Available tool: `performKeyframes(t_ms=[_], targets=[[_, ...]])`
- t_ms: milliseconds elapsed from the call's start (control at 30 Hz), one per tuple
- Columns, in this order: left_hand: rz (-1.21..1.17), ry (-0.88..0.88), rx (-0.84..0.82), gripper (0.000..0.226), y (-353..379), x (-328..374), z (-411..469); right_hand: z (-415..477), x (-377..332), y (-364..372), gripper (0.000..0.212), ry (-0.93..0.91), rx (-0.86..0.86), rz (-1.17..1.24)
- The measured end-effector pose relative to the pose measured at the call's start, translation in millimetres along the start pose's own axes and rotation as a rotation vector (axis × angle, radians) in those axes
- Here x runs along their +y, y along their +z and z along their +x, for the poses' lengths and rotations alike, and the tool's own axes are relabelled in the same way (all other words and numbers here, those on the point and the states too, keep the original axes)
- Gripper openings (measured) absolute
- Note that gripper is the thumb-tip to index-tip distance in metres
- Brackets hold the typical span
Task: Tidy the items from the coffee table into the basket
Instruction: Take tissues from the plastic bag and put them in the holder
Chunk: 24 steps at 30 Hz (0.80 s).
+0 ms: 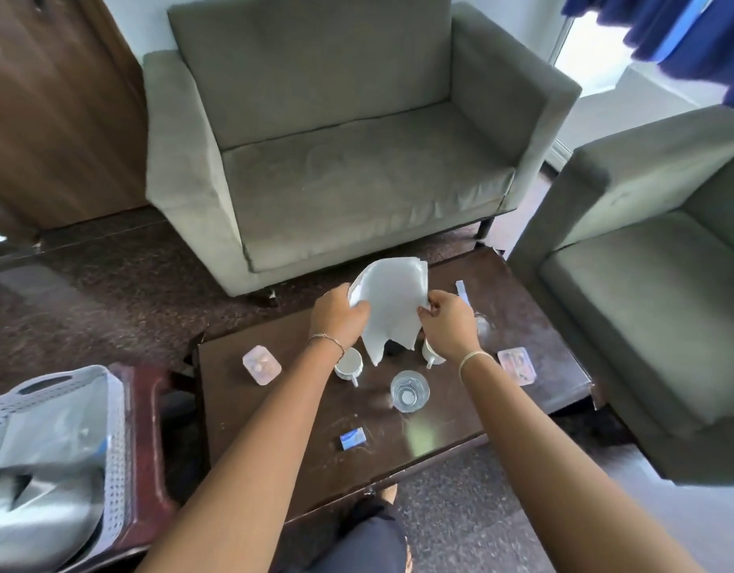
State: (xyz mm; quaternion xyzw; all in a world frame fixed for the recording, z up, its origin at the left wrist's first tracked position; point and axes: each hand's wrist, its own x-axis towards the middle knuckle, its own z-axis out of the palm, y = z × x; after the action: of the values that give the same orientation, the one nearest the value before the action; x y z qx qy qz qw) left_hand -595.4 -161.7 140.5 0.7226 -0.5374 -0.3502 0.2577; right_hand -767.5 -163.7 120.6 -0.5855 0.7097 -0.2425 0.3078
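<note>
Step in hand: collecting the loose papers. Left hand (339, 314) and right hand (448, 324) both clamped on a sheaf of white papers (392, 308), lifted clear of the desk (398, 444) at frame centre, fingers pinching the left and right edges. Sheets look uneven at the top edge, likely being squared up or folded before moving.

Basket (109, 440) sits at lower left of frame on a reddish side stand (150, 448), well apart from the papers. It already holds something grey and crumpled, not identifiable.

Next move, as a judgement: carry papers down and left to the basket, probably one hand enough once the sheets are bunched; watch floppy lower corners over the cups.

Still on the desk: two white cups, left cup (348, 363) and right cup (431, 353), each just below a hand; a glass (409, 391) centre; two pinkish clear cases, left case (261, 364) and right case (517, 366); a small blue box (353, 438) nearer the lower edge; a thin white strip (462, 292) upper right of the papers. So the task looks early to midway.

Hard to tell: right cup mostly hidden by the right wrist; case contents blurred; sheet count unclear; something dark behind the papers' lower edge, unreadable. Basket cut off by the left frame edge. Faint clear object right of the right hand, too blurred to name.
</note>
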Motion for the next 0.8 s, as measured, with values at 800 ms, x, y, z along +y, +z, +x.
performKeyframes(t_ms=[800], targets=[[-0.276, -0.352, -0.187, 0.057, 123.0, -64.5, 123.0, 129.2, 84.1, 98.0, 0.027, 0.341, -0.294, 0.068]])
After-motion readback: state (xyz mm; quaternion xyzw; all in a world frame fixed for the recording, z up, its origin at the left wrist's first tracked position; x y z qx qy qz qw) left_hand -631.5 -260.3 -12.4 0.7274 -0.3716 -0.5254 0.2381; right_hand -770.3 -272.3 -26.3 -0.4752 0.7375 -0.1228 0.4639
